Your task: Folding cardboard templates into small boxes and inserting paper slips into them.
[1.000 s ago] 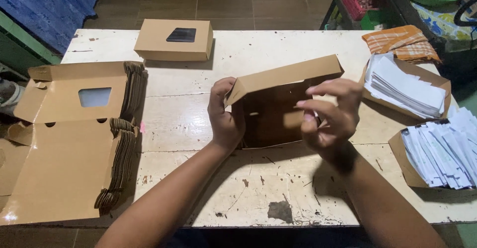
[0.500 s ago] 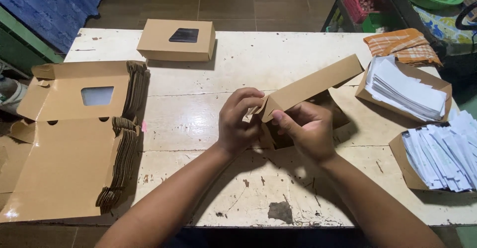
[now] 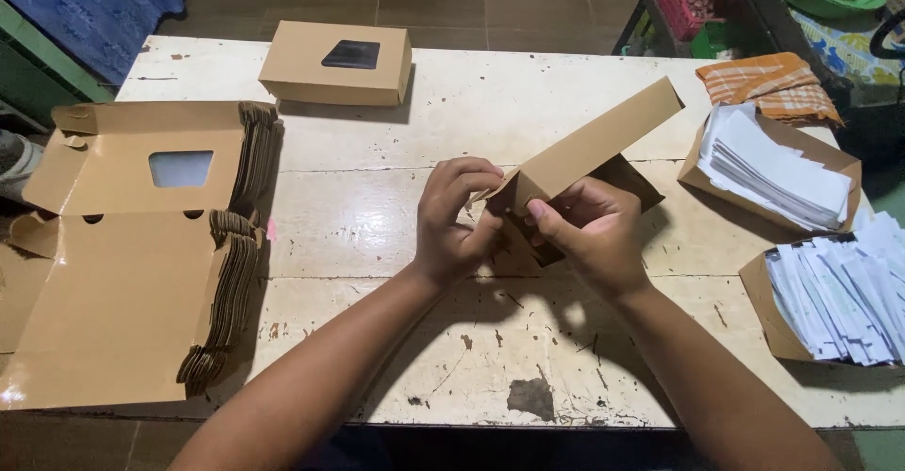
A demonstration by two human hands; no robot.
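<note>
Pinching one corner of a half-folded brown carton [image 3: 586,150], the left hand [image 3: 455,216] and right hand [image 3: 589,231] both close on it above the desk [image 3: 490,103], lid raised for access. Flat blanks [image 3: 141,245] lie left of the left hand.

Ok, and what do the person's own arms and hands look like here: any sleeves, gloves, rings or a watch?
Both forearms are bare up to the bottom edge of the picture, with no sleeve in view. The left hand and the right hand wear no gloves, and no ring, watch or bracelet shows on the fingers or wrists. The nails look short and unpainted.
</note>
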